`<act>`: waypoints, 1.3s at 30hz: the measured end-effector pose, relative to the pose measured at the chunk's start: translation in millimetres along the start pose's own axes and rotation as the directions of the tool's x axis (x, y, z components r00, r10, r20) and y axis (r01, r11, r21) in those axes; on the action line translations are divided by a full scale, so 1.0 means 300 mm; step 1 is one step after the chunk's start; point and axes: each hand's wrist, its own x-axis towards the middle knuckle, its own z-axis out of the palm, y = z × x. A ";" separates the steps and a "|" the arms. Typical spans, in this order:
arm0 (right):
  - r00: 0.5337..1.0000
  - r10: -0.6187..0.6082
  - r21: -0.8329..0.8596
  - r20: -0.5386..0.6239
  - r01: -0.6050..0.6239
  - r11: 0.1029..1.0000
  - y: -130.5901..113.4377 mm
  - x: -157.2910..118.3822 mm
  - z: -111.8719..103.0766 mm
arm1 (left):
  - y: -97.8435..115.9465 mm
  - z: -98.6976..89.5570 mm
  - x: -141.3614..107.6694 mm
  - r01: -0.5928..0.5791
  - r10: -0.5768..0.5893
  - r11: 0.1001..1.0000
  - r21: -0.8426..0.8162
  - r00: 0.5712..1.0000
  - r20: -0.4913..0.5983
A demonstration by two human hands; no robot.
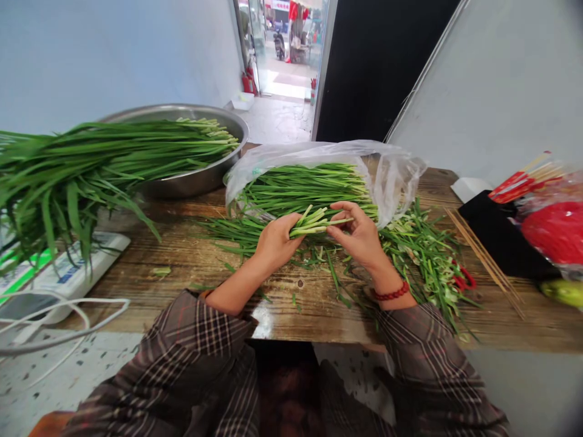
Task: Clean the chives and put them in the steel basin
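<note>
My left hand (pixel 277 241) is wrapped round a small bunch of green chives (pixel 312 222), whose pale stem ends point right. Thumb and fingers of my right hand (pixel 357 233) close on the end of one stem that sticks out of this bunch. Just behind both hands, a larger pile of chives (pixel 310 185) lies in an open clear plastic bag (pixel 394 176). Loose leaves and trimmings (pixel 423 255) are heaped to the right of my right hand, with red scissor-like handles (pixel 464 276) partly among them.
A steel basin (pixel 186 184) at the back left holds many chives, their leaves hanging over a white scale (pixel 98 258). White cables (pixel 86 328) lie front left. Wooden sticks (pixel 485 261) and a black box (pixel 505 233) are on the right of the wooden table (pixel 168 291).
</note>
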 end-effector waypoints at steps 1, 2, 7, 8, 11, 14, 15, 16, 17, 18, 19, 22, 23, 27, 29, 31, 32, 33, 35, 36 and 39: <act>0.999 -0.035 -0.048 -0.017 0.034 0.998 0.002 0.002 -0.006 | -0.002 -0.001 0.000 -0.001 0.001 1.000 0.020 1.000 -0.006; 0.997 -0.063 -0.091 -0.048 0.058 0.994 0.007 0.005 -0.015 | -0.005 -0.003 0.000 0.004 -0.003 0.999 0.035 1.000 -0.018; 0.940 -0.010 -0.029 -0.341 0.000 1.000 0.033 0.018 -0.100 | -0.021 -0.015 -0.002 0.032 -0.027 0.998 0.050 0.995 -0.093; 0.932 0.011 0.012 -0.362 -0.007 1.000 0.031 0.016 -0.119 | -0.023 -0.017 -0.002 0.032 -0.027 0.998 0.050 0.995 -0.095; 0.977 -0.043 0.026 -0.209 0.050 0.998 0.000 0.003 -0.156 | -0.024 -0.018 -0.003 0.019 -0.014 0.998 0.055 0.995 -0.097; 0.985 -0.170 -0.059 -0.019 0.168 0.984 -0.035 -0.006 -0.149 | -0.017 -0.019 -0.004 -0.005 0.011 0.998 0.065 0.996 -0.092; 0.979 -0.203 -0.108 -0.014 0.201 0.974 -0.040 -0.006 -0.137 | -0.013 -0.020 -0.004 -0.013 0.019 0.997 0.071 0.996 -0.088; 0.972 -0.233 -0.170 -0.023 0.226 0.959 -0.041 -0.004 -0.124 | -0.010 -0.019 -0.005 -0.020 0.027 0.997 0.077 0.996 -0.081; 0.965 -0.260 -0.239 -0.023 0.247 0.939 -0.036 -0.001 -0.110 | -0.008 -0.018 -0.005 -0.028 0.034 0.996 0.081 0.997 -0.073; 0.960 -0.280 -0.309 0.000 0.266 0.913 -0.028 0.002 -0.096 | -0.006 -0.017 -0.004 -0.033 0.038 0.996 0.084 0.997 -0.062; 0.956 -0.292 -0.370 0.036 0.285 0.884 -0.018 0.005 -0.084 | -0.006 -0.015 -0.004 -0.037 0.041 0.996 0.085 0.998 -0.049; 0.949 -0.296 -0.459 0.113 0.314 0.831 0.011 0.010 -0.060 | -0.011 -0.009 -0.001 -0.038 0.040 0.996 0.074 0.999 -0.017; 0.949 -0.294 -0.454 0.110 0.311 0.835 0.015 0.010 -0.055 | -0.012 -0.009 0.000 -0.041 0.042 0.997 0.067 0.999 -0.010; 0.975 -0.221 -0.265 -0.003 0.212 0.941 0.011 0.002 -0.030 | -0.006 -0.018 -0.003 -0.082 0.084 0.990 0.113 0.996 -0.015; 0.992 -0.112 -0.132 -0.062 0.103 0.986 0.007 -0.001 -0.013 | 0.005 -0.026 -0.011 -0.128 0.136 0.966 0.225 0.990 -0.021; 0.994 0.023 -0.005 -0.106 -0.024 1.000 0.008 -0.002 0.004 | 0.014 -0.031 -0.021 -0.192 0.213 0.918 0.346 0.977 -0.025; 0.989 0.086 0.053 -0.120 -0.080 0.995 0.011 -0.001 0.012 | 0.017 -0.032 -0.025 -0.226 0.255 0.891 0.394 0.967 -0.023; 0.981 0.140 0.105 -0.133 -0.126 0.986 0.014 0.001 0.017 | 0.018 -0.032 -0.029 -0.255 0.292 0.867 0.428 0.956 -0.021; 0.959 0.223 0.199 -0.173 -0.187 0.962 0.022 0.007 0.017 | 0.015 -0.032 -0.032 -0.285 0.334 0.840 0.461 0.942 -0.026; 0.946 0.251 0.246 -0.207 -0.198 0.949 0.025 0.010 0.011 | 0.011 -0.031 -0.031 -0.281 0.335 0.840 0.465 0.941 -0.037; 0.907 0.262 0.327 -0.329 -0.151 0.933 0.022 0.018 -0.033 | 0.000 -0.035 -0.022 -0.213 0.286 0.872 0.441 0.952 -0.105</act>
